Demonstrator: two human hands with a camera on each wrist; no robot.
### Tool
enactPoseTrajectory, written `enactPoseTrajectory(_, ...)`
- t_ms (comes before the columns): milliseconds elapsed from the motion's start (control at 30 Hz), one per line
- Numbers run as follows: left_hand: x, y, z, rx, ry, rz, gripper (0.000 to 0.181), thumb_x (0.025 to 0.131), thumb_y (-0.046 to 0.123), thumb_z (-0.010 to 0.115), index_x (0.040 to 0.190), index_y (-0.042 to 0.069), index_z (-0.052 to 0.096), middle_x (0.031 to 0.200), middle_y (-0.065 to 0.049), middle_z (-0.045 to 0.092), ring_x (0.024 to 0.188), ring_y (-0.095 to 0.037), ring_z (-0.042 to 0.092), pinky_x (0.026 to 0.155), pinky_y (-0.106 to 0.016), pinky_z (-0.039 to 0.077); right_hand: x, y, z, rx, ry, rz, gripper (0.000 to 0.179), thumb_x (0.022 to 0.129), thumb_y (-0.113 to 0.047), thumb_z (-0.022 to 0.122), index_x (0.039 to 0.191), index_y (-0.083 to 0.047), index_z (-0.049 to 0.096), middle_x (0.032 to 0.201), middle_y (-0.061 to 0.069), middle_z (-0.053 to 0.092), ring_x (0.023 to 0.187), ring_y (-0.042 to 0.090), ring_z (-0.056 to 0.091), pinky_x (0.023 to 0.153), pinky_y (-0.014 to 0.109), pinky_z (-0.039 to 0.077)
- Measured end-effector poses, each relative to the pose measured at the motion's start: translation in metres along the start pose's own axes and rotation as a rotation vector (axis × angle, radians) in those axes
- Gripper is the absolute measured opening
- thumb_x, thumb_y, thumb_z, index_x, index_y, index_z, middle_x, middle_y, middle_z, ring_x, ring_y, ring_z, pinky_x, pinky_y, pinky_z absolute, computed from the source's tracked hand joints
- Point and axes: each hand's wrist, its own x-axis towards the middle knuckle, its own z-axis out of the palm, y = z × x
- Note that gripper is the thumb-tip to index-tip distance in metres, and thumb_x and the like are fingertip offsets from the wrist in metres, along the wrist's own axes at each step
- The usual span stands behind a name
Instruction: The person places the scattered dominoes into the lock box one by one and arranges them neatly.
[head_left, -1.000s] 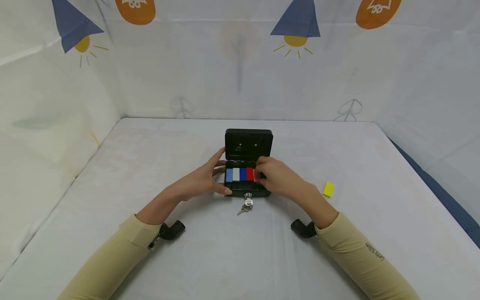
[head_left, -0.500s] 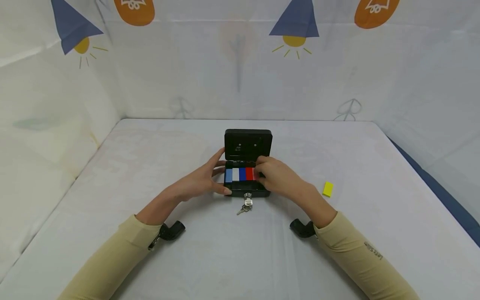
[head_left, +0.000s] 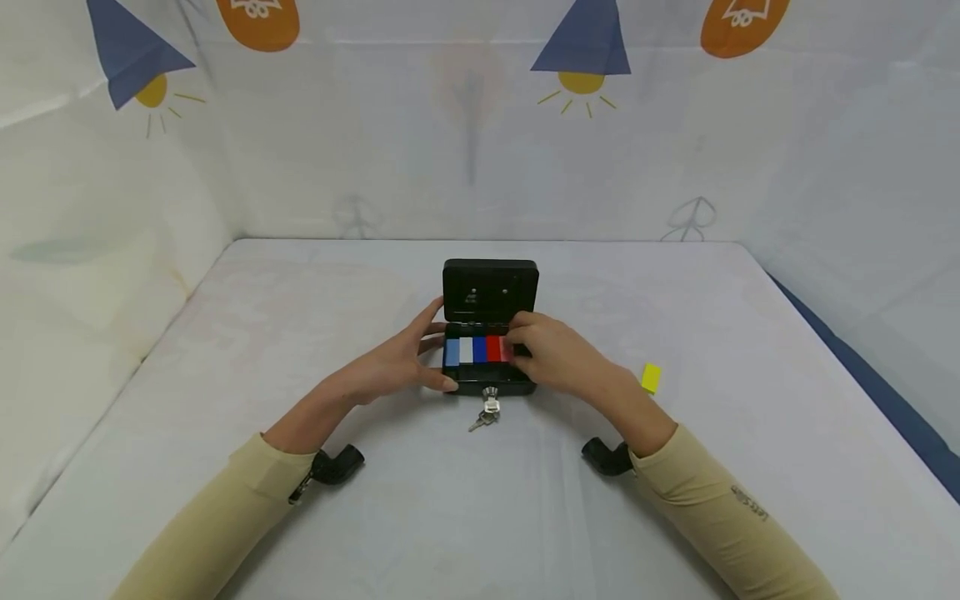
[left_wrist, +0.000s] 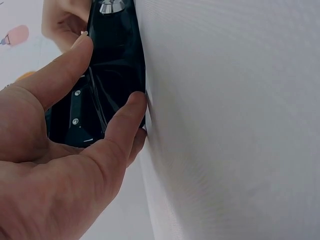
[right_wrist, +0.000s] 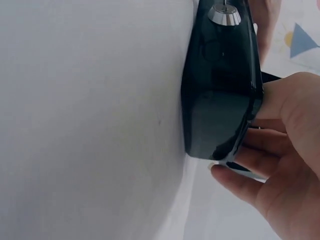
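Observation:
A small black cash box point(head_left: 480, 387) stands with its lid point(head_left: 491, 275) raised. Inside, a row of small coloured blocks runs from a light blue block point(head_left: 452, 352) through a white block point(head_left: 466, 350) and a dark blue block point(head_left: 480, 349) to a red block point(head_left: 492, 348). At the row's right end, my right hand point(head_left: 558, 354) reaches in with curled fingers and pinches a pink block point(head_left: 505, 348), partly hidden. My left hand point(head_left: 397, 362) rests against the box's left side with fingers spread and fairly straight, its thumb point(left_wrist: 65, 70) at the front left corner.
Keys point(head_left: 484, 418) hang from the lock at the box's front. A yellow block point(head_left: 651, 377) lies on the white-covered table point(head_left: 480, 517), right of the right wrist. A white cloth wall point(head_left: 360, 125) with printed shapes closes off the back.
The whole head view has shifted slightly, so everything sits a little further left. Both hands keep nearly the same place at the box, and the blocks stand in the same row.

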Motion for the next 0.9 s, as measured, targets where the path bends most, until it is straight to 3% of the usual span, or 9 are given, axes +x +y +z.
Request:
enactPoseTrajectory(500, -0.002, 0.002, 0.000, 0.010, 0.002, 0.005, 0.122, 0.078, 0.012, 0.084, 0.154, 0.051, -0.002, 0.165, -0.002, 0.019, 0.154, -0.032, 0.017, 0.119, -0.066, 0.017, -0.016, 0.004, -0.017, 0.055, 0.052, -0.017, 0.023, 0.091, -0.015, 0.071, 0.113, -0.008, 0.073, 0.123, 0.007, 0.063, 0.114, 0.025, 0.061, 0.100, 0.042, 0.052)
enactPoseTrajectory(700, -0.001, 0.002, 0.000, 0.017, 0.004, 0.015, 0.122, 0.078, 0.012, 0.084, 0.154, 0.052, -0.002, 0.164, -0.001, 0.021, 0.154, -0.031, 0.017, 0.119, -0.065, 0.018, -0.023, 0.014, -0.022, 0.072, 0.093, -0.055, 0.018, 0.090, -0.012, 0.072, 0.108, -0.008, 0.074, 0.118, 0.005, 0.065, 0.114, 0.024, 0.061, 0.100, 0.042, 0.052)
enactPoseTrajectory(900, 0.000, 0.001, 0.000, 0.017, 0.006, 0.013, 0.123, 0.077, 0.012, 0.085, 0.154, 0.051, -0.002, 0.164, 0.000, 0.021, 0.154, -0.031, 0.017, 0.119, -0.064, 0.019, -0.033, 0.029, -0.026, 0.075, 0.084, -0.011, 0.019, 0.090, -0.011, 0.071, 0.108, -0.008, 0.074, 0.116, 0.004, 0.066, 0.113, 0.025, 0.062, 0.099, 0.044, 0.052)
